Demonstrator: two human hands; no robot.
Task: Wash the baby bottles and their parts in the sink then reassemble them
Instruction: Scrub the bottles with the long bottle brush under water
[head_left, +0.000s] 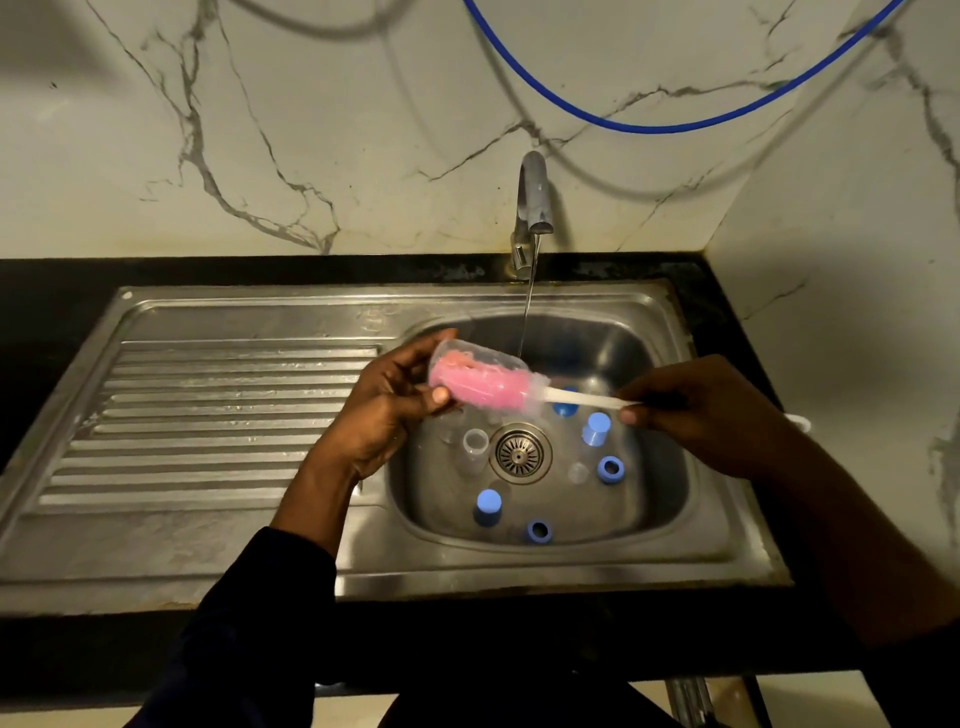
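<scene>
left hand (384, 410) grips clear plastic baby bottle (464, 352) above round steel sink drain (519, 453) | right hand (696, 415) pinches white handle of pink sponge brush (511, 391) inside bottle | blue plastic caps (488, 506) around drain

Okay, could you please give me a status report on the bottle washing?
Left hand grips clear bottle. Right hand holds pink brush inside it. Tap running; blue caps loose in sink below.

White marble-veined wall tiles (311, 130) rise behind a black countertop (52, 312) and turn a corner at the right; a blue hose (670, 127) sags in 1 loop across the wall above a chrome tap (532, 197); a thin stream of water (529, 312) falls from its spout
</scene>
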